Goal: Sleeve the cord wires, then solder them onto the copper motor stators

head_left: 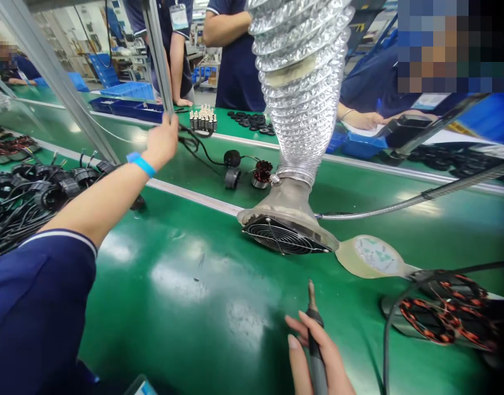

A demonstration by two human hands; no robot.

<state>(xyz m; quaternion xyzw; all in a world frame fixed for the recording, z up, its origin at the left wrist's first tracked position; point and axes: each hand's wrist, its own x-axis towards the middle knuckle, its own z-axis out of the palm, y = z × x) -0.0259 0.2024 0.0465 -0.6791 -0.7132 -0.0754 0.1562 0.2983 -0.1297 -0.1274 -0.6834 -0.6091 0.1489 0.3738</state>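
A soldering iron (314, 340) with a dark grey handle rests in the fingers of my right hand (318, 356) at the lower middle, its tip pointing up and away. My left hand (162, 144), with a blue band at the wrist, reaches across to the foot of a metal post (158, 55). Its fingers look closed, but what they hold is hidden. Just right of it, a black cable (200, 148) loops toward two small black round parts (232, 169) and a copper-wound stator (262, 174) on the green bench (186, 263).
A silver duct (303, 82) ends in a hood with a fan grille (287, 236) before me. Wound stators (445, 312) lie at right, behind the iron's cord (387, 334). Cabled motor parts (50, 186) pile up at left. Co-workers (239, 60) stand across the bench.
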